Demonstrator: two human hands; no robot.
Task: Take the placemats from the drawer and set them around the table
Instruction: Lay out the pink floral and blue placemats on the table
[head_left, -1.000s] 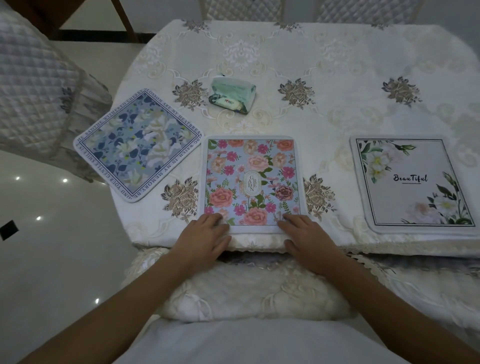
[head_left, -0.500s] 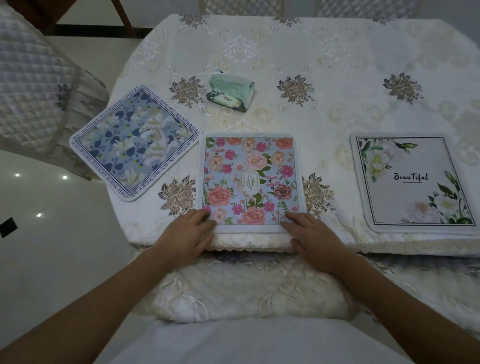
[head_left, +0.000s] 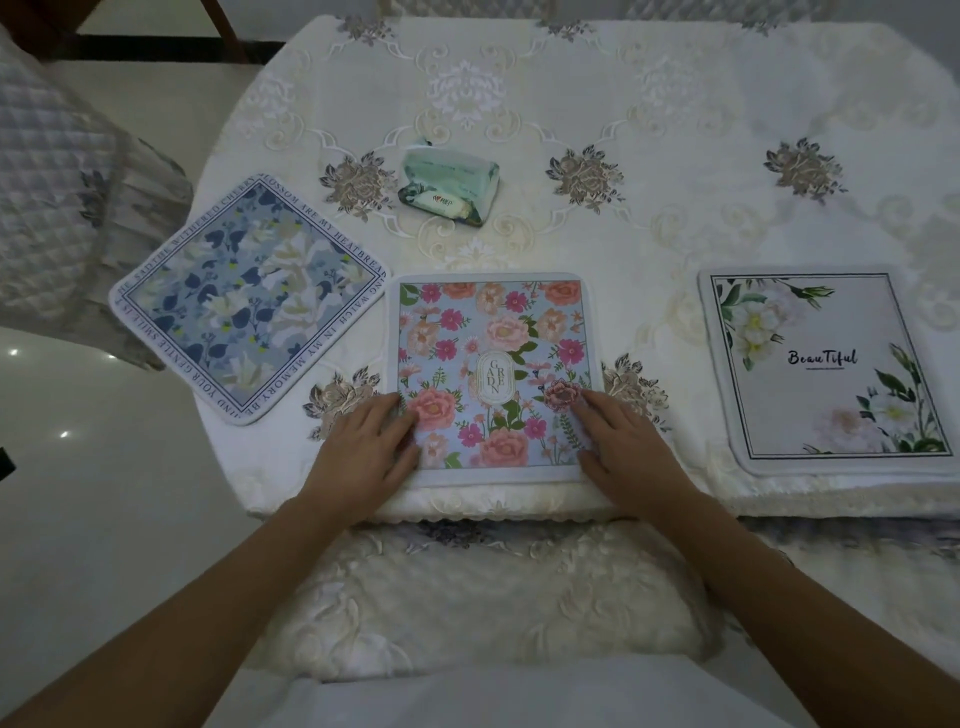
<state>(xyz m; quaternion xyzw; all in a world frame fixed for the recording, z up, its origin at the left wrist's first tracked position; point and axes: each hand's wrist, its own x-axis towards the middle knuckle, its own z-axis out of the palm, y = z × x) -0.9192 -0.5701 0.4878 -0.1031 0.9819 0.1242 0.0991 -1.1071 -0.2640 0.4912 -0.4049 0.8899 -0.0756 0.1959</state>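
Three placemats lie on the table (head_left: 675, 130), which is covered by a cream embroidered cloth. A pink-flowered placemat (head_left: 493, 358) sits at the near edge in the middle. My left hand (head_left: 363, 452) rests flat on its lower left corner, and my right hand (head_left: 628, 452) rests flat on its lower right corner, fingers straight. A blue-flowered placemat (head_left: 244, 296) lies turned at an angle to the left. A white placemat with the word "Beautiful" (head_left: 826, 364) lies to the right, near the table's front edge.
A green pack of tissues (head_left: 449, 188) lies behind the middle placemat. A chair with a cream padded seat (head_left: 467, 597) stands just under the table's near edge. Another quilted chair (head_left: 57, 208) stands at the left, over a glossy floor.
Both hands have slid forward from the mat's near edge onto its lower corners. The pink placemat stays where it was.
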